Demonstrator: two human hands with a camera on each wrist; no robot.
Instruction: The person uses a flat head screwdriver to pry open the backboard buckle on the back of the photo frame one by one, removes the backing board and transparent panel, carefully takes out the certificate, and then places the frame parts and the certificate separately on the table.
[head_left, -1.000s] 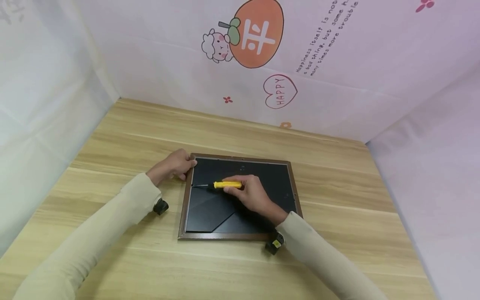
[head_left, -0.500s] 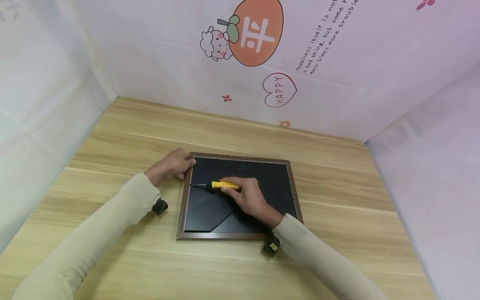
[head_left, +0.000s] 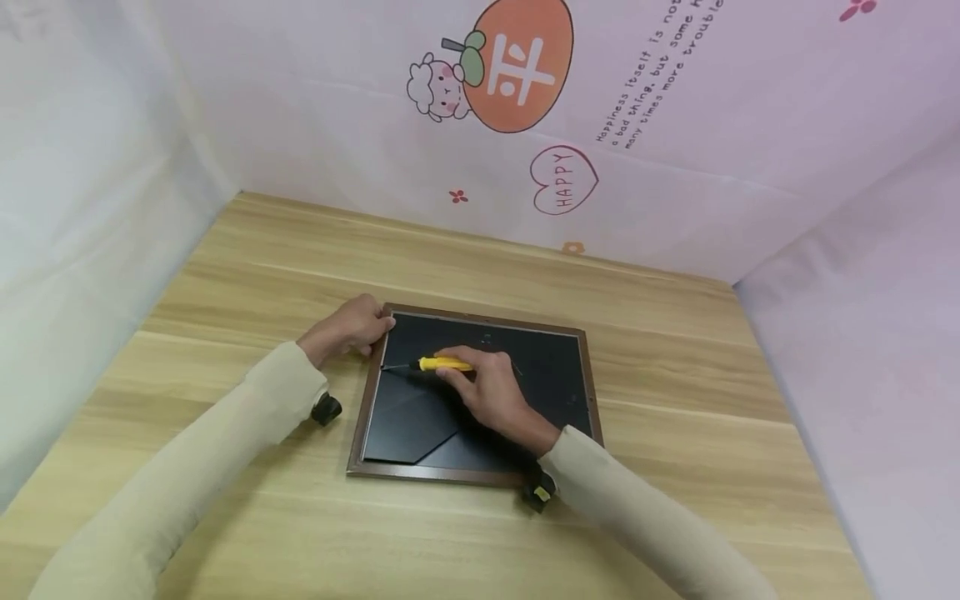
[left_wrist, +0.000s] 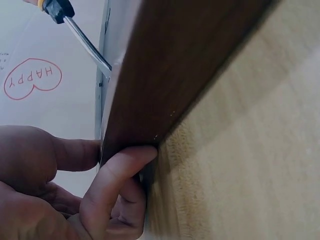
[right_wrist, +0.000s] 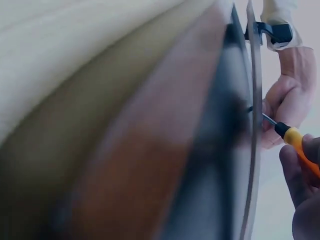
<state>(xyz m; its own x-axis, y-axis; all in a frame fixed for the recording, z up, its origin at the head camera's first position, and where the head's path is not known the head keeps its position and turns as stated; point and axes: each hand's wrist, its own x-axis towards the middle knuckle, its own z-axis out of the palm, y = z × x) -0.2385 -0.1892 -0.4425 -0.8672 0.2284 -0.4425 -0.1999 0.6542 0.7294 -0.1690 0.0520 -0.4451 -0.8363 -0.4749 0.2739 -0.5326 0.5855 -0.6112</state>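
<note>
A picture frame [head_left: 480, 478] with a brown rim lies back side up on the table, its black backing board [head_left: 408, 425] facing me. My left hand [head_left: 352, 325] grips the frame's far left corner; in the left wrist view the thumb lies on the rim's face and curled fingers press the outer side. Between thumb and fingers, my right hand [head_left: 491, 392] holds a screwdriver [head_left: 444, 364] with a yellow and black handle. Its metal shaft [left_wrist: 87, 45] points left, and the tip meets the inner edge of the left rim. Palm and fingers cover part of the handle.
The wood-grain table [head_left: 255, 508] surrounds the frame. A printed white cloth wall [head_left: 337, 142] stands behind it, with plain cloth on both sides. A small black camera [head_left: 326, 409] sits on the left wrist, another [head_left: 538, 492] on the right, close to the near rim.
The frame has turned slightly clockwise, its near left corner shifting left. My right hand and the screwdriver have moved a little left, the tip staying at the left rim. The left hand keeps its grip.
</note>
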